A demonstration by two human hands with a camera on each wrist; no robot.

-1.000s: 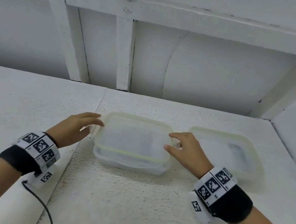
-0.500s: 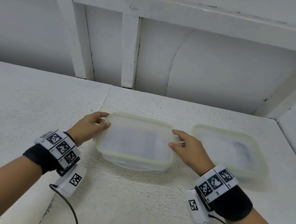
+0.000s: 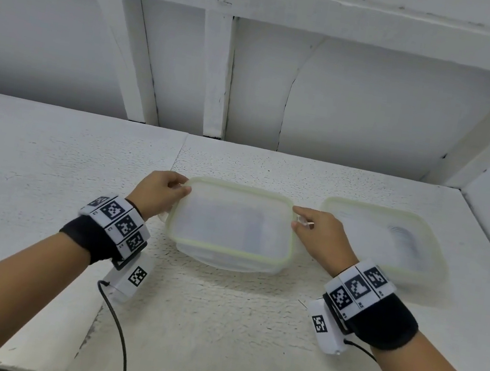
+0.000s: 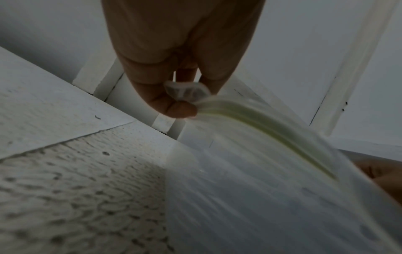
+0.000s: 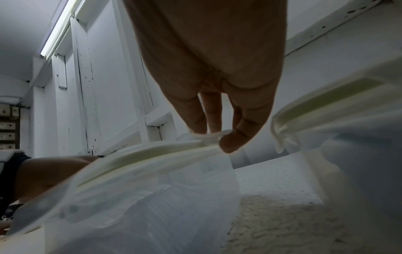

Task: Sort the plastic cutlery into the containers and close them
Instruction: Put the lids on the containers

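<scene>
At the centre of the head view a translucent container [image 3: 227,256] stands on the white table [image 3: 215,325], and a lid [image 3: 231,220] with a pale green seal sits over it, tilted and not seated all round. The left hand [image 3: 160,193] pinches the lid's side tab [image 4: 187,91] between thumb and fingertips at the lid's left edge; the right hand [image 3: 320,236] pinches the opposite tab [image 5: 208,136] at its right edge. Blurred shapes that are probably cutlery show through the lid, but I cannot tell which kind. A second container [image 3: 386,239], lid on, stands just to the right in the same view. The likely trouble from here is a skewed closure: if one hand presses down sooner than the other, the seal may catch on the rim and that corner may ride up, leaving a gap. A piece of cutlery standing proud of the rim could also hold the lid off. Since the grip is only a pinch on small tabs, a tab might slip free, and a hard push could slide the light container along the table towards its neighbour.
</scene>
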